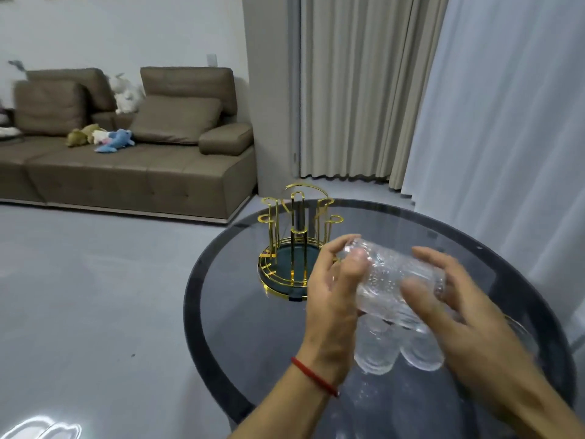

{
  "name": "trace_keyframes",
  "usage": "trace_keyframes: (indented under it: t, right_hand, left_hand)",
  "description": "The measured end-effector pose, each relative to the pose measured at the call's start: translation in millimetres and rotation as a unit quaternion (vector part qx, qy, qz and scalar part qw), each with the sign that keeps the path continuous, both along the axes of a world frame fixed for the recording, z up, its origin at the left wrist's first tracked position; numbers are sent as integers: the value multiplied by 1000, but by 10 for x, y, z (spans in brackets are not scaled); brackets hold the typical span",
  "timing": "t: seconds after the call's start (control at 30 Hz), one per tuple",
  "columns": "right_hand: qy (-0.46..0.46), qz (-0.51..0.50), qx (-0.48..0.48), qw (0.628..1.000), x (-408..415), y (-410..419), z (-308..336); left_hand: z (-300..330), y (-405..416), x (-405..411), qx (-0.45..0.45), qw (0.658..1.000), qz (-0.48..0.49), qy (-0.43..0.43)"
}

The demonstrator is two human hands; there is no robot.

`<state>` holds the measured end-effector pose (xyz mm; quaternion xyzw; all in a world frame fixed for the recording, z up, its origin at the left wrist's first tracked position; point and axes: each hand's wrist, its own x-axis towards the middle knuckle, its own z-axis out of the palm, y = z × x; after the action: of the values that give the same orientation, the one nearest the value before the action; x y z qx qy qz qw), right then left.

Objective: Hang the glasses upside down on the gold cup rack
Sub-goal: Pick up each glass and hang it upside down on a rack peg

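Observation:
A clear textured glass point(387, 277) lies sideways in the air over the round dark glass table point(240, 312). My left hand point(332, 299) grips its left end and my right hand point(459, 305) holds its right side. Under it, two more clear glasses point(376, 350) point(422, 350) stand on the table, partly hidden by my hands. The gold cup rack point(294, 245) stands upright just left of my left hand, with no glass on its prongs.
The table edge curves close on the left and front. A further clear glass rim point(519, 327) shows at the right behind my right hand. A brown sofa point(126, 160) with plush toys and curtains point(364, 90) stand beyond.

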<state>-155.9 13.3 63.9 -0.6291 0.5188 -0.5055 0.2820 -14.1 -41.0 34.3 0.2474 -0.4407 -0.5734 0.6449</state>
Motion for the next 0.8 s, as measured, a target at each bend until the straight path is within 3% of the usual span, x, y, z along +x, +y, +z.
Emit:
trace_keyframes:
  t: [0.03, 0.1, 0.17, 0.2, 0.27, 0.3, 0.37, 0.5, 0.67, 0.8]
  right_hand:
    - [-31, 28, 43, 998, 60, -150, 80]
    - [-3, 34, 72, 997, 124, -495, 209]
    - [27, -9, 61, 998, 88, -846, 347]
    - [34, -42, 56, 997, 26, -1044, 424]
    - [44, -108, 37, 993, -91, -1493, 599]
    - [53, -128, 26, 990, -110, -1736, 703]
    - [80, -122, 14, 989, -34, -2188, 874]
    - [212, -73, 0, 974, 347, -2867, 1045]
    - [379, 17, 17, 925, 781, -3371, 992]
    - [431, 107, 87, 892, 912, -3615, 871]
  left_hand:
    - [5, -110, 24, 22, 1000, -2, 21]
    - [-50, -309, 122, 44, 999, 30, 1]
    - [-225, -488, 296, 65, 985, 121, -101]
    - [-371, -567, 411, 68, 960, 189, -194]
    - [-727, -685, 612, 49, 854, 272, -441]
    - [-889, -732, 655, 39, 798, 266, -539]
    - [-1173, -780, 658, 17, 734, 213, -644]
    - [-1399, -882, 656, -3, 663, 170, -729]
    - [-1491, -912, 643, 3, 652, 183, -736]
    - [-1495, -932, 630, 4, 644, 173, -745]
